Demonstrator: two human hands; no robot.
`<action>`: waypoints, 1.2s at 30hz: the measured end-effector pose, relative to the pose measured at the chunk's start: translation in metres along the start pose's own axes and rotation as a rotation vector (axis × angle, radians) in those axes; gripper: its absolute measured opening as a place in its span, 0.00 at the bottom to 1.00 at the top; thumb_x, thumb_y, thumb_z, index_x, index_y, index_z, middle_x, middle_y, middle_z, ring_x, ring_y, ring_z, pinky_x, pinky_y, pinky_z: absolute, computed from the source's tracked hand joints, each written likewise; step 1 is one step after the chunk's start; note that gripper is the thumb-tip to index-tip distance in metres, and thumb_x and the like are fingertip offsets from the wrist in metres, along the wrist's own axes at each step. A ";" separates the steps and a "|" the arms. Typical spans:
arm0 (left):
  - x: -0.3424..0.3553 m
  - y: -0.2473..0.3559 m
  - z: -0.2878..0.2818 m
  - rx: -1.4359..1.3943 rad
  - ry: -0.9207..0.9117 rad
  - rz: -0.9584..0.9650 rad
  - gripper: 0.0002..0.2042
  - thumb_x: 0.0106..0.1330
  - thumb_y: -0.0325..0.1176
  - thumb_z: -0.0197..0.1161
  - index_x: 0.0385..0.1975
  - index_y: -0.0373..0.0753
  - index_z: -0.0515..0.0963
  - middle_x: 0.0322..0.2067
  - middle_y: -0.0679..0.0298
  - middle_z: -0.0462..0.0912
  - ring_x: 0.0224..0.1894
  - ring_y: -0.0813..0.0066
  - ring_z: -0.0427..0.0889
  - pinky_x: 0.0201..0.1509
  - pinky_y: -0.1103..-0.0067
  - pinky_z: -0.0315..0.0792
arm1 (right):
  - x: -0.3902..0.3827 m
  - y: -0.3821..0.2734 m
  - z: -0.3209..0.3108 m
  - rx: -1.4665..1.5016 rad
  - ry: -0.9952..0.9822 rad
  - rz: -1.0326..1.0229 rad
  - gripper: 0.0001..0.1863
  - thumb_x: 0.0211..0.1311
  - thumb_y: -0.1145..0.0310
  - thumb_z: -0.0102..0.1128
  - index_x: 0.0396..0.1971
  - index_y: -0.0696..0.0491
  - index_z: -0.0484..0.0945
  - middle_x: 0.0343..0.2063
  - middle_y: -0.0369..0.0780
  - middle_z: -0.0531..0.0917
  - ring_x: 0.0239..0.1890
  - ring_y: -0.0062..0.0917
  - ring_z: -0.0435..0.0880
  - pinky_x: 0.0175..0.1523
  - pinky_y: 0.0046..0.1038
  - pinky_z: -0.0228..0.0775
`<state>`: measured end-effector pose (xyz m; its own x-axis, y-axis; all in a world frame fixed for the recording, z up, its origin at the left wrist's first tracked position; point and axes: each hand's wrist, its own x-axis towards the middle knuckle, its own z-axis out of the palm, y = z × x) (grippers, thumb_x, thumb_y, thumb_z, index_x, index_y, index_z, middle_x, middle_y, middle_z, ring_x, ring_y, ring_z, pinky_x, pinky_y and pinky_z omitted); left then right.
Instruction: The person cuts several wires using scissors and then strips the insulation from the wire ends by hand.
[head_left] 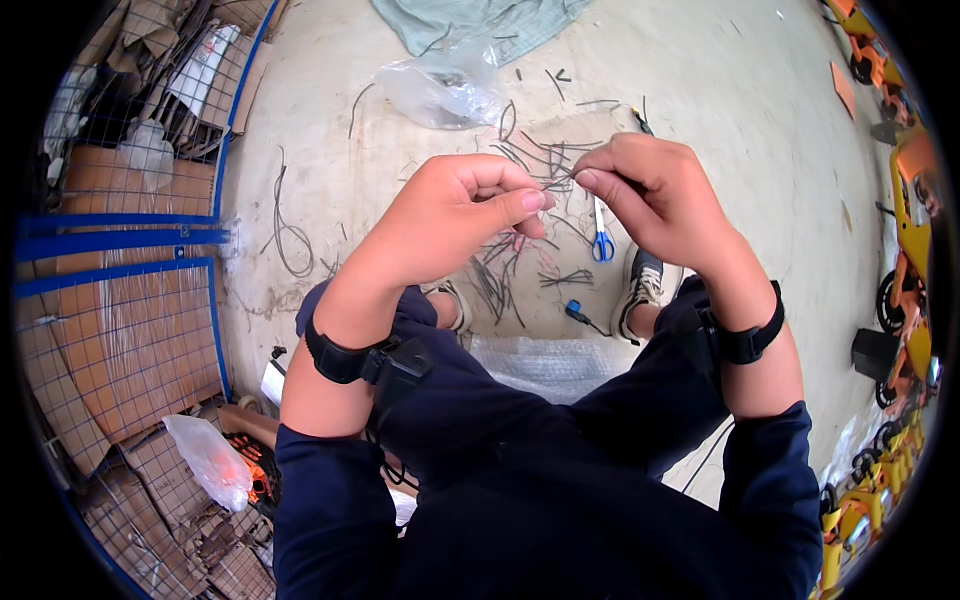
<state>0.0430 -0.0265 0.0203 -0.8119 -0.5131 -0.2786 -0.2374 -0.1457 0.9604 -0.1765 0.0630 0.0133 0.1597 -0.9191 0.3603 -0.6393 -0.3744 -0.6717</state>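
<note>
I see the right hand [650, 195] with thumb and forefinger pinched together on a thin dark wire [560, 182], which runs between the two hands above the floor [330, 130]. The left hand [450, 215] is half curled; I can't tell whether it grips too. Below, I spot blue-handled scissors [602, 247] among loose wires [497, 287].

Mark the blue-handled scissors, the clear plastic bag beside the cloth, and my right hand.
Scissors [600, 238], head view: on the blue handles.
Clear plastic bag [440, 92], head view: on its crumpled middle.
Right hand [655, 190], head view: on its back.
</note>
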 end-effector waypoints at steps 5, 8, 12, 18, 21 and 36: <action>0.002 -0.009 0.007 -0.114 -0.039 0.023 0.09 0.68 0.29 0.60 0.42 0.30 0.80 0.31 0.60 0.85 0.38 0.73 0.84 0.47 0.78 0.76 | -0.004 0.002 0.001 0.342 0.037 0.240 0.05 0.62 0.72 0.62 0.34 0.58 0.81 0.24 0.36 0.81 0.27 0.19 0.76 0.34 0.23 0.69; 0.003 -0.005 0.010 -0.148 -0.015 0.035 0.10 0.68 0.29 0.60 0.42 0.29 0.79 0.32 0.58 0.85 0.38 0.73 0.84 0.47 0.78 0.76 | -0.002 0.009 -0.001 0.465 0.065 0.212 0.06 0.63 0.70 0.62 0.34 0.58 0.81 0.25 0.33 0.80 0.28 0.15 0.75 0.35 0.21 0.69; 0.005 -0.007 0.011 -0.192 0.056 0.060 0.09 0.68 0.28 0.60 0.42 0.28 0.78 0.34 0.56 0.85 0.39 0.73 0.84 0.47 0.78 0.77 | 0.000 0.006 -0.001 0.622 0.069 0.264 0.07 0.64 0.69 0.62 0.33 0.58 0.81 0.25 0.32 0.80 0.29 0.14 0.74 0.36 0.21 0.69; 0.006 -0.007 0.017 -0.092 0.086 0.107 0.09 0.68 0.27 0.59 0.43 0.28 0.78 0.37 0.53 0.85 0.42 0.70 0.85 0.48 0.77 0.78 | 0.000 0.002 -0.007 0.504 -0.060 0.373 0.08 0.64 0.68 0.62 0.32 0.58 0.81 0.25 0.33 0.80 0.30 0.14 0.75 0.37 0.20 0.69; 0.007 -0.007 0.017 -0.194 0.020 0.128 0.10 0.70 0.28 0.58 0.44 0.28 0.77 0.38 0.52 0.85 0.42 0.68 0.85 0.49 0.75 0.78 | 0.000 0.004 -0.005 0.486 -0.006 0.302 0.07 0.64 0.69 0.62 0.32 0.59 0.81 0.26 0.34 0.81 0.31 0.15 0.76 0.39 0.21 0.70; 0.005 -0.004 0.020 -0.147 -0.055 0.109 0.07 0.68 0.25 0.57 0.40 0.30 0.79 0.34 0.58 0.85 0.38 0.74 0.85 0.44 0.79 0.78 | -0.002 0.001 -0.007 0.442 -0.040 0.208 0.04 0.63 0.73 0.61 0.32 0.57 0.81 0.29 0.36 0.83 0.35 0.20 0.80 0.45 0.24 0.71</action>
<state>0.0293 -0.0121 0.0147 -0.8576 -0.4860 -0.1684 -0.0692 -0.2154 0.9741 -0.1831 0.0651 0.0167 0.0969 -0.9808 0.1694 -0.2817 -0.1903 -0.9404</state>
